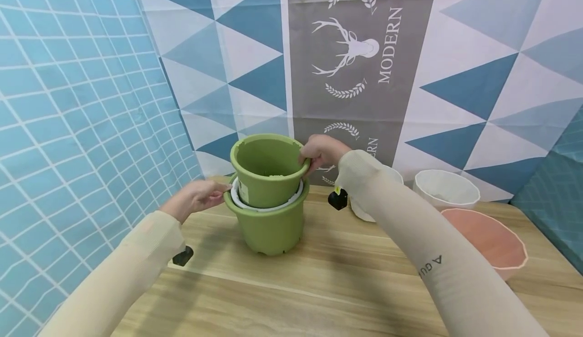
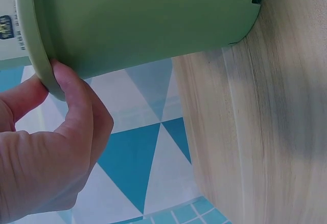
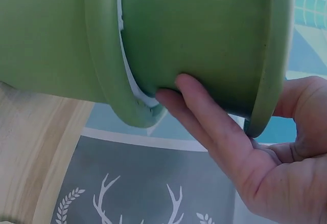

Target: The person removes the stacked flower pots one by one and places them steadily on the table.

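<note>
A large green flower pot [image 1: 272,230] stands upright on the wooden table, with a white pot's rim [image 1: 235,195] showing just inside its mouth. Partly inside these sits a smaller green flower pot [image 1: 268,187], its rim raised well above theirs. My right hand [image 1: 321,152] grips the smaller pot's rim on the right, thumb inside; in the right wrist view its fingers [image 3: 204,104] lie along the outer wall. On the left, my left hand [image 1: 200,197] pinches the large pot's rim between thumb and fingers [image 2: 76,88]. The lower part of the small pot is hidden inside.
Right of the stack, a white pot [image 1: 362,210] is partly covered by my right forearm. Farther right are another white pot [image 1: 446,187] and a wide pink pot [image 1: 487,236]. A patterned cloth [image 1: 255,48] hangs behind the table [image 1: 255,296], and blue tiled sheeting [image 1: 82,124] at the left.
</note>
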Tool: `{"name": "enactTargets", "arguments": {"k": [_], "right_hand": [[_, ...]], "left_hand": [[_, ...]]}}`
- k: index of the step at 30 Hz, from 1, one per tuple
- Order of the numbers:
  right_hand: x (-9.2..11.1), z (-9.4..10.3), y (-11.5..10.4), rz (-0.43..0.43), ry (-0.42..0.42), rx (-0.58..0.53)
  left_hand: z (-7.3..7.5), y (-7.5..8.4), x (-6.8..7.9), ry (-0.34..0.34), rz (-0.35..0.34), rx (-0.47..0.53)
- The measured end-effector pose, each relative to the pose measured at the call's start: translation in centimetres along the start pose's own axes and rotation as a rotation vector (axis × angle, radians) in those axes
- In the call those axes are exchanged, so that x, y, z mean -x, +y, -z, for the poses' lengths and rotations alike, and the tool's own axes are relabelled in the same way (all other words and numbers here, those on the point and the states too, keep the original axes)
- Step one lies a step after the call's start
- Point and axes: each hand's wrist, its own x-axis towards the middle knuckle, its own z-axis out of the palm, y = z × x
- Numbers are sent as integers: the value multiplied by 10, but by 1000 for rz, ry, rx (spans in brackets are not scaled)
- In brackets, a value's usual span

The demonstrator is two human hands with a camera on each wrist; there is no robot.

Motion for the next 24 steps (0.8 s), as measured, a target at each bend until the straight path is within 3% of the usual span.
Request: {"name": "enactTargets", "arguments": {"k": [7,14,21,24], "right_hand": [[1,3,4,6,58,-27],[-2,3,9,-10,60,-74],[-1,4,8,-16,50,-113],[1,7,8,-16,85,-67]], "left_hand": [[3,0,0,7,13,33],[2,0,0,4,12,23],[0,0,-1,7,-9,-49],[0,1,-1,12,-15,-79]]}}
